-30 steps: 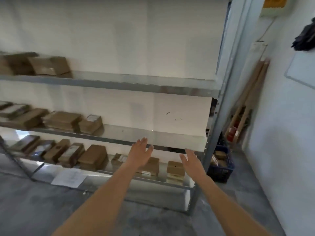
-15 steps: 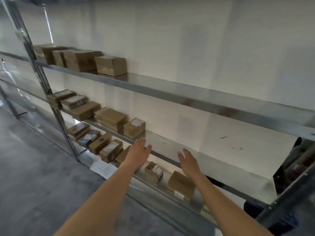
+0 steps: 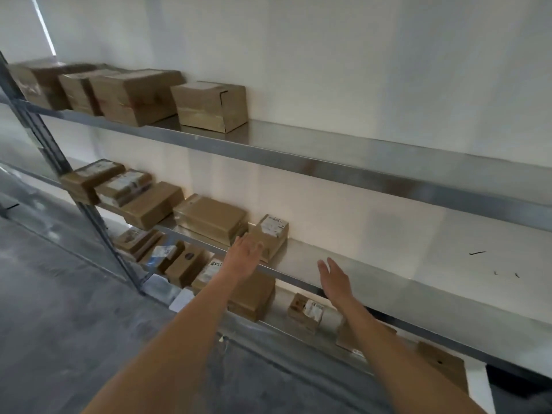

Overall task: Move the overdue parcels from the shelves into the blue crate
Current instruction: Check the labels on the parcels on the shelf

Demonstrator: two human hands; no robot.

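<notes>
Both arms extended toward the middle shelf (image 3: pixel 343 264). Left hand (image 3: pixel 243 256) flat, fingers spread and straight, grip holding nothing; its fingertips overlap the front face of a small labelled parcel (image 3: pixel 270 239) in this view, contact not certain (motion blur there). Right hand (image 3: pixel 334 277) likewise spread and empty, poised over bare shelf metal, well apart from that parcel.

Parcel location: right end of the row on the middle shelf, just beside a stack of flat brown parcels (image 3: pixel 210 219). White label on its top face. More parcels sit on the upper shelf (image 3: pixel 373 171) and the bottom shelf (image 3: pixel 298 330). Blue crate not in view.

Handling judgement: corrugated cardboard, taped, looks stiff enough to take a squeeze on opposite side walls. Small size suggests light weight (contents unknown, so treat as possibly fragile). The smooth metal shelf should let it slide forward easily. Best hold: one palm on each side face, thumbs on top, avoiding the label. A one-handed pinch over the top edges would probably also do.
</notes>
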